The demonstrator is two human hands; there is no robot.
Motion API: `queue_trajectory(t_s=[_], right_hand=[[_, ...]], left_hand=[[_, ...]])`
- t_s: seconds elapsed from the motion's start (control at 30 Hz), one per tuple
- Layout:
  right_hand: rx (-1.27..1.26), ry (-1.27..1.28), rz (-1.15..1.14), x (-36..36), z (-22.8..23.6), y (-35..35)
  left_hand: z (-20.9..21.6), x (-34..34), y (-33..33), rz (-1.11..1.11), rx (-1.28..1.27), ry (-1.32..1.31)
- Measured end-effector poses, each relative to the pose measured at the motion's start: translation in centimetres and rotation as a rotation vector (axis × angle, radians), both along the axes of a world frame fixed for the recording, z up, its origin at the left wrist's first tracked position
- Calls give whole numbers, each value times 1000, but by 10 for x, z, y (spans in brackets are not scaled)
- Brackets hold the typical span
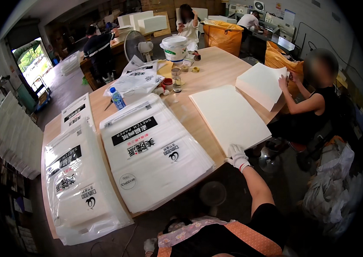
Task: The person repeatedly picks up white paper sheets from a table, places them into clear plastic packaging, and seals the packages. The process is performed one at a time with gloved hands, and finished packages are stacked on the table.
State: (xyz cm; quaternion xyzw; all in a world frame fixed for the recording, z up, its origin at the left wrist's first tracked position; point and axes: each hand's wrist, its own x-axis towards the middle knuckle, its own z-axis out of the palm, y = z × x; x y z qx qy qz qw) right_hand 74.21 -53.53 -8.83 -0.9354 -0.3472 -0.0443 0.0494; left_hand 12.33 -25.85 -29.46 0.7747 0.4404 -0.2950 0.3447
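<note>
A stack of large white paper sheets (232, 113) lies on the table, its near edge by the table's front edge. My right hand (238, 157), in a white glove with a red band at the cuff, rests at the stack's near corner. Its fingers are stretched over the paper, with the thumb apart. Low at the bottom edge, beside my apron, my left hand (150, 245) shows in part, also in a white glove; its fingers are too small and dark to read. To the left lie a pile of printed clear plastic bags (160, 147) and a bagged paper pack (72, 180).
Across the table (215, 64) a seated co-worker handles a bent white paper stack (260, 83). A blue-labelled bottle (117, 98), a glass jar (176, 80), tape rolls (195, 69) and a white bucket (175, 48) stand farther back. A stool (212, 193) is below the front edge.
</note>
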Motion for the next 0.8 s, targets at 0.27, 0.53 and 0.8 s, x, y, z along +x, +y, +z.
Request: queue_trajectory(t_s=[0.27, 0.53, 0.8], right_hand=[[153, 274, 43, 73, -3, -10], [307, 496, 27, 98, 1, -12], [503, 24, 162, 49, 66, -14]], left_hand=[[161, 212, -40, 68, 117, -714], [216, 449, -124, -254, -412, -1017], [241, 531, -156, 482, -1284, -876]])
